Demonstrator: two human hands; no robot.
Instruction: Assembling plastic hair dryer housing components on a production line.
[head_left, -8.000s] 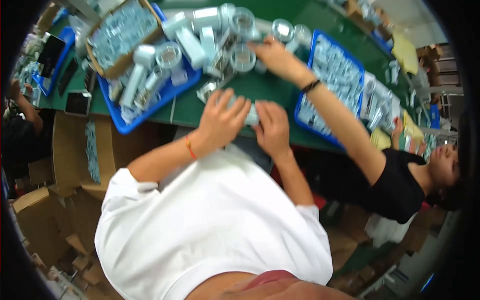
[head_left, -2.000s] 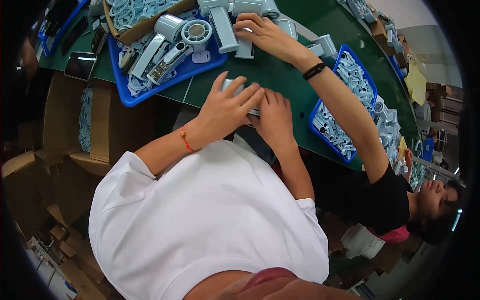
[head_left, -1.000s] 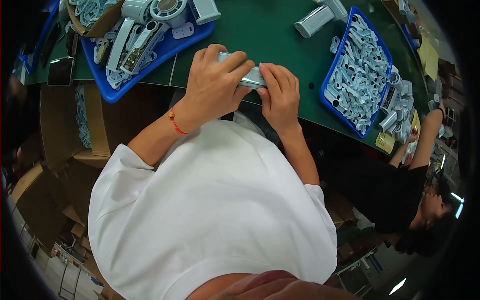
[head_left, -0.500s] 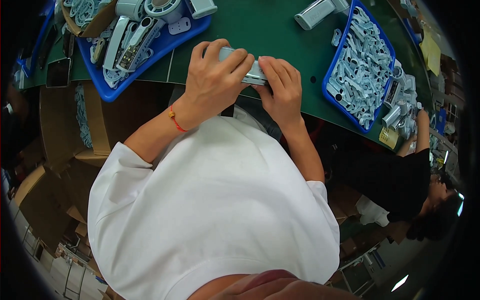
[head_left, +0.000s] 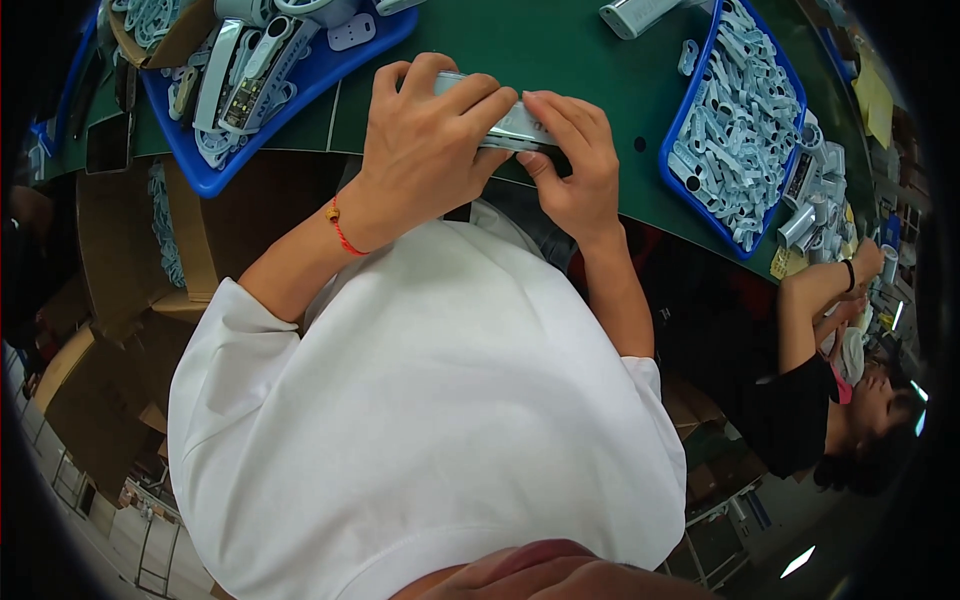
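Note:
Between my two hands, over the near edge of the green table (head_left: 560, 60), is a light grey elongated plastic casing (head_left: 516, 126). My left hand (head_left: 425, 150) is closed over its left part from above, with the fingers bent, covering much of it. My right hand (head_left: 583, 165) grips its right end, thumb below and fingers on top. Only the middle of the casing shows between the hands. At the left, a blue tray (head_left: 212, 184) holds similar casings, one of them an open casing (head_left: 262, 80) with a circuit board showing.
On the right stands a blue tray (head_left: 665, 160) heaped with small light grey plastic parts (head_left: 735, 140). Another grey casing (head_left: 632, 16) lies at the far side. A phone (head_left: 108, 143) lies at the left table edge, above cardboard boxes (head_left: 205, 235). A co-worker (head_left: 770, 400) sits at the right.
My hands still hold the casing, and the right fingers have shifted a little on its end. The whole view has shifted slightly. The co-worker's arm has moved away from the pile of casings.

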